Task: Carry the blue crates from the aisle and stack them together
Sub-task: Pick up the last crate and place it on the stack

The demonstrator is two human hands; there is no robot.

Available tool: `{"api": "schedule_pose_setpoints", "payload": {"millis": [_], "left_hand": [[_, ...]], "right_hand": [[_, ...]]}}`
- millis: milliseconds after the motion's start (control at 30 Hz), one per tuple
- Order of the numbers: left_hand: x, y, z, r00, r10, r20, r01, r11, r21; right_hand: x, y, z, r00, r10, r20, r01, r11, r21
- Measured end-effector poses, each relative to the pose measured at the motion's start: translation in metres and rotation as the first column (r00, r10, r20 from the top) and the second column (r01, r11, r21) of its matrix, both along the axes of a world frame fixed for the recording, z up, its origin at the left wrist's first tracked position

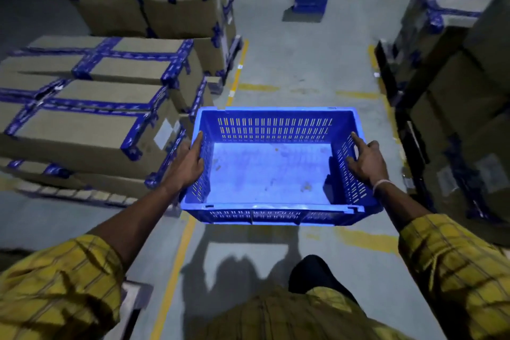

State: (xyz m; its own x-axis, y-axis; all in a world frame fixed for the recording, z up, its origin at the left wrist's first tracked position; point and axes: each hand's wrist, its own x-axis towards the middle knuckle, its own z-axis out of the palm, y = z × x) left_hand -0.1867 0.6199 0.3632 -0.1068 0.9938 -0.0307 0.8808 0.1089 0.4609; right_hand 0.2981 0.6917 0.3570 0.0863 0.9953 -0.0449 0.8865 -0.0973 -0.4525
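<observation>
A crate (pixel 276 165) hangs above the aisle floor (pixel 303 63) between the left hand (pixel 187 163) and right hand (pixel 367 160); stacked boxes (pixel 91 96) lie left, more boxes (pixel 455 77) right.

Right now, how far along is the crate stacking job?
Done: nothing visibly stacked yet. In hand: one empty blue crate carried along the aisle floor, left hand and right hand gripping its side walls. Left: setting it on a stack; no stack or other crates are clearly in view.

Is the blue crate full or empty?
Empty. The blue crate shows its bare floor with only small stains, as the left hand and right hand hold its sides.
</observation>
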Motion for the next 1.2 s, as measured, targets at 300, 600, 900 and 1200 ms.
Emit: {"api": "schedule_pose_setpoints", "payload": {"millis": [300, 600, 900, 1200], "left_hand": [[0.031, 0.236, -0.018, 0.996, -0.071, 0.06, 0.07, 0.997, 0.021], [0.055, 0.441, 0.017, 0.994, -0.089, 0.061, 0.085, 0.995, 0.059], [0.051, 0.673, 0.004, 0.991, -0.085, 0.106, 0.078, 0.994, 0.075], [0.033, 0.924, 0.007, 0.985, -0.15, 0.089, 0.147, 0.988, 0.042]], "right_hand": [[0.035, 0.18, -0.01, 0.992, -0.113, -0.055, 0.113, 0.993, -0.02], [0.06, 0.381, 0.034, 0.994, -0.109, -0.03, 0.108, 0.994, -0.009], [0.053, 0.602, 0.042, 0.991, -0.13, -0.005, 0.13, 0.991, -0.017], [0.035, 0.823, 0.047, 0.979, -0.205, -0.011, 0.205, 0.978, -0.024]]}}
